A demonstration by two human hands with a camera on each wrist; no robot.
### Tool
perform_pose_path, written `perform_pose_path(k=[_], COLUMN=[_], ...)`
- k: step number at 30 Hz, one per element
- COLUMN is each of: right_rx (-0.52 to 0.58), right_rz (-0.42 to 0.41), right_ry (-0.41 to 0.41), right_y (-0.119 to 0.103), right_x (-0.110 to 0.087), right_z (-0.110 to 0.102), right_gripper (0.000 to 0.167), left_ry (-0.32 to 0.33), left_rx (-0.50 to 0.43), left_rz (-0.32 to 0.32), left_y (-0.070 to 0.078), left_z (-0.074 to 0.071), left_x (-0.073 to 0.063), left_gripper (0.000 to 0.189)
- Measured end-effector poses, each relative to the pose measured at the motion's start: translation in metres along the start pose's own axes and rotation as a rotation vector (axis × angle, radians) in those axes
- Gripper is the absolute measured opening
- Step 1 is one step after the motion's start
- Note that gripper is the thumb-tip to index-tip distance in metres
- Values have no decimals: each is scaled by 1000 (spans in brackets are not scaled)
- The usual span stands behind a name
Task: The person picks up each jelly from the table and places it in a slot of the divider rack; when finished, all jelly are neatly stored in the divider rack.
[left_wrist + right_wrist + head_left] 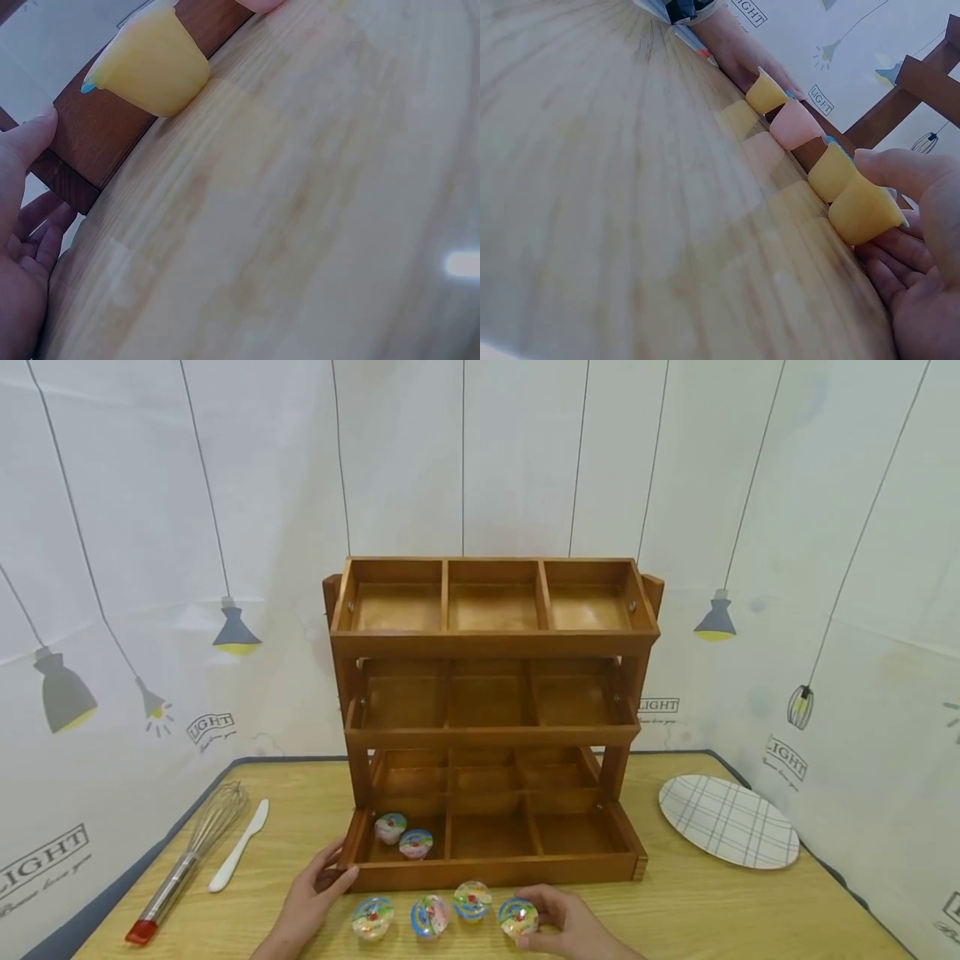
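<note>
Your right hand (566, 920) pinched yellow cup (518, 917) between thumb and fingers, at right end of row before wooden rack (487, 870). Your left hand (309, 897) gripped rack's front left corner, thumb on front board. Between your hands stood left-end cup (372, 917), pink cup (429, 917), third cup (472, 902). Whisk (171, 887) and white knife (239, 847) lay left of rack, checked plate (727, 821) right.

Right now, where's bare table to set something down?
Bare table shows between rack and plate, and between knife and rack, beyond your left hand. Crowded: in front of the rack, with four cups and your right hand.
</note>
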State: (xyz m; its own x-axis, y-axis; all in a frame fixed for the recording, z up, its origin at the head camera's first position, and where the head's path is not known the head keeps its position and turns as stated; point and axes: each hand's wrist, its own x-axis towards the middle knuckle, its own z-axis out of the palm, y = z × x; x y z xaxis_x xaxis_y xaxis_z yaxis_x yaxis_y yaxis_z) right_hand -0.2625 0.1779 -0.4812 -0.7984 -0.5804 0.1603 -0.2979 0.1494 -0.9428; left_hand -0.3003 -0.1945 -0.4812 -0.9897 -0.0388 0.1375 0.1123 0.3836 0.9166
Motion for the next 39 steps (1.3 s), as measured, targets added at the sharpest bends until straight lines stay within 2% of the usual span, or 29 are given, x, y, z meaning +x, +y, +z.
perform_pose_path(k=[9, 16, 23, 27, 32, 35, 39], right_rx=[1, 1, 28, 13, -29, -75, -100], right_rz=[19, 1, 38, 8, 26, 53, 131], right_ry=[29, 52, 105, 208, 311, 312, 298], right_y=[-1, -2, -15, -30, -42, -43, -39], right_x=[-1, -1, 4, 20, 51, 69, 89], right_z=[2, 3, -3, -8, -11, -11, -11], right_gripper=[49, 49, 52, 54, 53, 54, 60], left_ry=[-1, 2, 8, 10, 7, 11, 18], left_rx=[-12, -20, -10, -1, 12, 28, 57], left_rz=[-17, -35, -20, -18, -14, 3, 13], left_y=[2, 0, 1, 2, 2, 1, 0], left_z=[0, 1, 2, 1, 1, 1, 1], left_x=[-1, 0, -1, -1, -1, 0, 1], left_gripper=[58, 58, 58, 57, 58, 59, 58])
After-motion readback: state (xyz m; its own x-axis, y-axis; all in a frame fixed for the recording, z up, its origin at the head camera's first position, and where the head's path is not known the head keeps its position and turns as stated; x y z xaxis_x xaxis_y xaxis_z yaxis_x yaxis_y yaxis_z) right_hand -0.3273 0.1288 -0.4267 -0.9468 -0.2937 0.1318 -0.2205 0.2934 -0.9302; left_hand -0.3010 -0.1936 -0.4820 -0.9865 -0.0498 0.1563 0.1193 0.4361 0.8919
